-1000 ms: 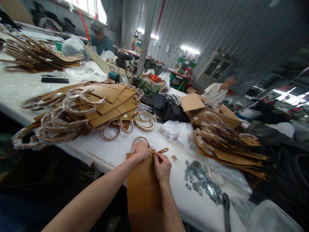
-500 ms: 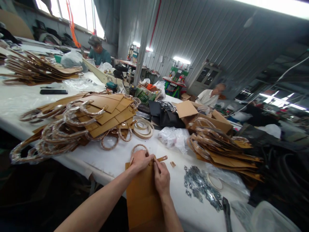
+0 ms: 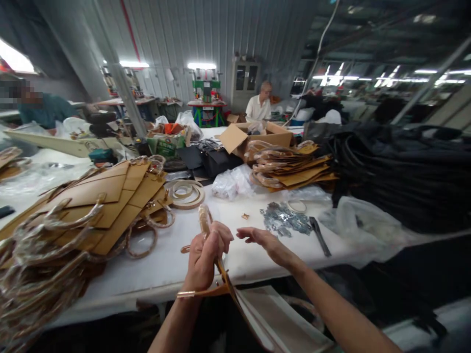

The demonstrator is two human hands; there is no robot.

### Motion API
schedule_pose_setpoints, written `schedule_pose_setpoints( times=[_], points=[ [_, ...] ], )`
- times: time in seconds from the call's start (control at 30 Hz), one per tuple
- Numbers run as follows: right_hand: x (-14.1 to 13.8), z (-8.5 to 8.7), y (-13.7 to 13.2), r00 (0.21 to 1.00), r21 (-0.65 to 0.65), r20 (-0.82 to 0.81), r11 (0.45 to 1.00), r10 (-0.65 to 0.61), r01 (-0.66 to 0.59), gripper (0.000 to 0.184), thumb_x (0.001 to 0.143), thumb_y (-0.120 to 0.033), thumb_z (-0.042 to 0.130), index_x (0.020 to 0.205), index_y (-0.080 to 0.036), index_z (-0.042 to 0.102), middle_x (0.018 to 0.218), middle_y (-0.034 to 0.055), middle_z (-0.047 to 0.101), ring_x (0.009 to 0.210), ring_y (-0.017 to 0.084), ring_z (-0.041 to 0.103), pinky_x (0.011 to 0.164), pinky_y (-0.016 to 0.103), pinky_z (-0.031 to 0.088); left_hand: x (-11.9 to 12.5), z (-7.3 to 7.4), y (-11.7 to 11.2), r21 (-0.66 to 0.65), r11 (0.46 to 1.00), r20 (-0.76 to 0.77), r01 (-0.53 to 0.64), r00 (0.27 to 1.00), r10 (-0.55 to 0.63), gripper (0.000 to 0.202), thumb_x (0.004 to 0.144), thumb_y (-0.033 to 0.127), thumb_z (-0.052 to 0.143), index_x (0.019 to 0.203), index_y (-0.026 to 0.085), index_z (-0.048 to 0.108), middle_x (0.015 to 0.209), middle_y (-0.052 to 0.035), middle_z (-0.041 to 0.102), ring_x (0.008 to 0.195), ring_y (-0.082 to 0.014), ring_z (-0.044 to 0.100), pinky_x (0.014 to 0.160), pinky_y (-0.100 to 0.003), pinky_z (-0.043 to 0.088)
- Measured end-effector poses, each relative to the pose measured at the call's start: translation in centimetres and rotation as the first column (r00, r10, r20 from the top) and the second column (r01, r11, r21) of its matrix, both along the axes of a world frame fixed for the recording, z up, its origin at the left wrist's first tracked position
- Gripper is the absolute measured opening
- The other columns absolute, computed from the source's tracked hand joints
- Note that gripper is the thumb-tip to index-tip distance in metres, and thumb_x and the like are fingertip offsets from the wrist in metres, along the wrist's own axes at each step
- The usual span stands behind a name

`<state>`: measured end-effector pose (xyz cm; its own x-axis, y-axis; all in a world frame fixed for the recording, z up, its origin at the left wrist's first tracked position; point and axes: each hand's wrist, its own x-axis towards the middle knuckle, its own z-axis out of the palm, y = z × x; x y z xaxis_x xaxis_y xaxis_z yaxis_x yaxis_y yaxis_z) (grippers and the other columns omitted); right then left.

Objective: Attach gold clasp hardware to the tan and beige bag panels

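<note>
My left hand is closed around the upper edge of a tan handbag panel, which is tilted edge-on with its pale inner side turned right. The plastic-wrapped handle sticks up above my fist. A narrow strap with a metal tip crosses in front of my left wrist. My right hand is off the panel, fingers stretched out and apart, over the white table. Just beyond its fingers lies a small gold metal fitting. Behind it spreads a heap of small grey metal plates.
Tan panels with wrapped handles pile up at left; another stack sits back right. Tape rolls, a plastic bag, a dark tool and a cardboard box are on the table. Two people sit farther back.
The view has swung right. My right hand has let go of the panel and moved right. My left hand has turned the panel from facing me to edge-on.
</note>
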<state>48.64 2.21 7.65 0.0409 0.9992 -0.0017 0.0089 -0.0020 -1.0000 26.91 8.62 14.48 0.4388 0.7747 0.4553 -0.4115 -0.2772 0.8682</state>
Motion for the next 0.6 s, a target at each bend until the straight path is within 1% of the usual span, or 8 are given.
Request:
schedule_pose_setpoints(
  times=[0.1,0.13,0.2,0.27,0.37,0.43,0.5,0.6],
  points=[
    [-0.9,0.3,0.0,0.988,-0.097,-0.045,0.984,0.149,-0.153,0.07,0.083,-0.082,0.061,0.096,-0.015,0.082,0.09,0.0092,0.078,0.092,0.031,0.071,0.087,0.045,0.057,1.9,2.7,-1.5,0.014,0.999,0.275,-0.032,0.961,0.027,0.058,0.103,0.047,0.046,0.051,0.022,0.05,0.055,-0.0034,0.046,0.076,-0.0222,0.054,0.079,-0.036,0.046],
    [-1.2,0.1,-0.1,0.985,-0.124,-0.093,0.98,0.142,-0.153,0.071,0.081,-0.083,0.063,0.087,-0.014,0.081,0.081,0.0085,0.076,0.085,0.031,0.072,0.08,0.044,0.059,2.6,3.0,-1.8,-0.008,0.999,0.351,-0.052,0.935,0.052,0.059,0.103,0.046,0.045,0.05,0.022,0.049,0.055,-0.0033,0.044,0.076,-0.022,0.053,0.079,-0.036,0.046],
    [-1.6,-0.3,-0.4,0.979,-0.15,-0.199,0.985,0.051,-0.082,0.075,0.077,-0.087,0.062,0.078,-0.014,0.078,0.069,0.0082,0.072,0.077,0.031,0.072,0.07,0.043,0.059,3.9,2.9,-2.1,-0.066,0.996,0.454,-0.064,0.887,0.087,0.061,0.104,0.046,0.042,0.048,0.022,0.047,0.058,-0.0037,0.044,0.079,-0.0215,0.052,0.081,-0.034,0.047],
    [-1.2,-0.5,-0.8,0.958,-0.177,-0.288,0.984,-0.016,-0.036,0.077,0.072,-0.09,0.063,0.079,-0.014,0.076,0.07,0.01,0.072,0.08,0.033,0.073,0.07,0.042,0.059,4.8,1.7,-1.8,-0.134,0.989,0.491,-0.057,0.863,0.116,0.061,0.104,0.046,0.04,0.048,0.022,0.046,0.064,-0.0045,0.049,0.086,-0.0212,0.054,0.086,-0.033,0.048],
    [0.2,0.0,-1.8,0.944,-0.274,-0.33,0.955,0.016,-0.112,0.075,0.063,-0.083,0.074,0.091,-0.014,0.077,0.083,0.0136,0.076,0.087,0.035,0.073,0.076,0.045,0.058,5.6,-1.0,-1.1,-0.252,0.963,0.451,-0.091,0.87,0.201,0.058,0.101,0.049,0.044,0.05,0.021,0.049,0.078,-0.0058,0.057,0.101,-0.0215,0.057,0.097,-0.033,0.047],
    [1.2,0.4,-2.4,0.942,-0.302,-0.335,0.949,-0.02,-0.088,0.072,0.061,-0.073,0.079,0.102,-0.014,0.077,0.091,0.0147,0.077,0.088,0.036,0.073,0.08,0.046,0.058,5.6,-3.0,-0.7,-0.323,0.932,0.355,-0.162,0.893,0.278,0.056,0.098,0.054,0.049,0.054,0.021,0.053,0.086,-0.0065,0.06,0.104,-0.0222,0.058,0.101,-0.034,0.046],
    [1.8,0.6,-3.0,0.931,-0.277,-0.355,0.961,-0.084,-0.019,0.069,0.065,-0.068,0.078,0.109,-0.015,0.077,0.096,0.0152,0.077,0.091,0.037,0.074,0.081,0.047,0.058,5.3,-4.8,-0.3,-0.361,0.901,0.23,-0.241,0.913,0.337,0.057,0.094,0.062,0.053,0.056,0.02,0.057,0.086,-0.0068,0.061,0.101,-0.0228,0.059,0.099,-0.035,0.047],
    [1.9,0.5,-3.1,0.925,-0.225,-0.362,0.974,-0.118,0.036,0.062,0.074,-0.06,0.078,0.123,-0.021,0.073,0.108,0.013,0.077,0.099,0.036,0.073,0.084,0.048,0.059,4.2,-7.3,0.2,-0.39,0.874,-0.017,-0.29,0.951,0.308,0.065,0.087,0.079,0.051,0.063,0.019,0.063,0.083,-0.0069,0.062,0.093,-0.0227,0.062,0.09,-0.036,0.052]
  ],
)
